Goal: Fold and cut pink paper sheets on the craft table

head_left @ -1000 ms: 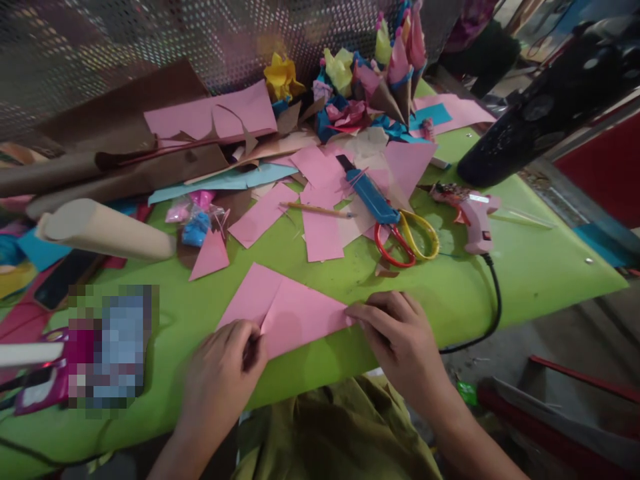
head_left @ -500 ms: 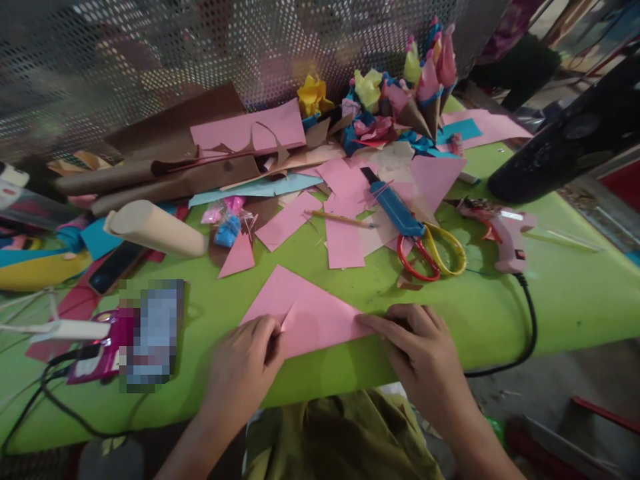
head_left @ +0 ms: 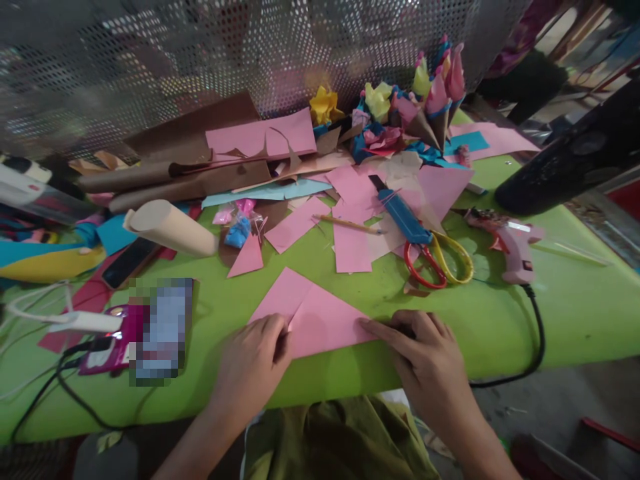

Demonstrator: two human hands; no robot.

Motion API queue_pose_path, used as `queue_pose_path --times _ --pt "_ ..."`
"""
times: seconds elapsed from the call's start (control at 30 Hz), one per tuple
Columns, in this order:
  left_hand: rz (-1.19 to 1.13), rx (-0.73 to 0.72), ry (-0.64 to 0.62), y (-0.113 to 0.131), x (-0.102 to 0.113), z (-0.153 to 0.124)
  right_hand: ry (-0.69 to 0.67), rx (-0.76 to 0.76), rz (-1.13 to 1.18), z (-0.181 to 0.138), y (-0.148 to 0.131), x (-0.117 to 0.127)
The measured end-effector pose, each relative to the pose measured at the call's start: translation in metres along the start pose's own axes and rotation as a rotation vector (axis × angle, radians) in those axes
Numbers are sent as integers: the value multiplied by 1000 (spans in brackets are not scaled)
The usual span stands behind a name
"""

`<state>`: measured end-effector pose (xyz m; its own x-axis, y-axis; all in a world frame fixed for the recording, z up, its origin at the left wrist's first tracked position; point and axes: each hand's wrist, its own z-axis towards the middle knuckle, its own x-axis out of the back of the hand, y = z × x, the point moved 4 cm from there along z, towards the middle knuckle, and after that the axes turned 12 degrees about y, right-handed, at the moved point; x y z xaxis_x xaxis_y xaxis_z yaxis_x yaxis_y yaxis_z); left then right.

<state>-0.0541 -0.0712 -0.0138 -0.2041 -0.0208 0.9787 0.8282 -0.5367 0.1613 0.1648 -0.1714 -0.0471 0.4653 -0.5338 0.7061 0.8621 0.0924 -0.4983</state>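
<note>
A folded sheet of pink paper (head_left: 327, 319) lies near the front edge of the green table, with a slanted fold line across its upper left part. Fingers curled, my left hand (head_left: 257, 353) grips the paper at its lower left side. My right hand (head_left: 423, 347) holds the paper's right corner, index finger stretched onto the tip and the other fingers bent; its thumb is partly hidden. Just beyond the sheet are pink paper pieces (head_left: 353, 247), a pencil (head_left: 347, 224), a blue cutter (head_left: 404, 217) and scissors (head_left: 453, 257) with red and yellow handles.
A pink glue gun (head_left: 520, 250) with a black cord lies at right, near a dark cylinder (head_left: 565, 147). At left are a phone (head_left: 165, 327), cables and a beige paper roll (head_left: 173, 227). Paper flowers (head_left: 435, 100) and brown paper (head_left: 195, 183) line the perforated back panel.
The flap beside my left hand, raised before, now lies flatter against the sheet. My right hand stays at the right corner. The whole view has shifted slightly.
</note>
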Motion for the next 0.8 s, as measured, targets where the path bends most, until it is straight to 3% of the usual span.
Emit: queue_pose_path --times 0.17,0.4,0.57,0.67,0.8 --pt "46 -41 24 4 2 0 -4 -4 -4 0 0 0" --pt "86 -21 -73 6 3 6 4 12 -35 -1 1 -2" --pt "96 -46 -72 7 3 5 6 5 -24 0 2 -2" --pt "129 -92 7 8 0 1 1 -11 -26 1 2 -3" --pt "147 -239 250 10 -13 -11 -15 -17 -52 -1 2 -6"
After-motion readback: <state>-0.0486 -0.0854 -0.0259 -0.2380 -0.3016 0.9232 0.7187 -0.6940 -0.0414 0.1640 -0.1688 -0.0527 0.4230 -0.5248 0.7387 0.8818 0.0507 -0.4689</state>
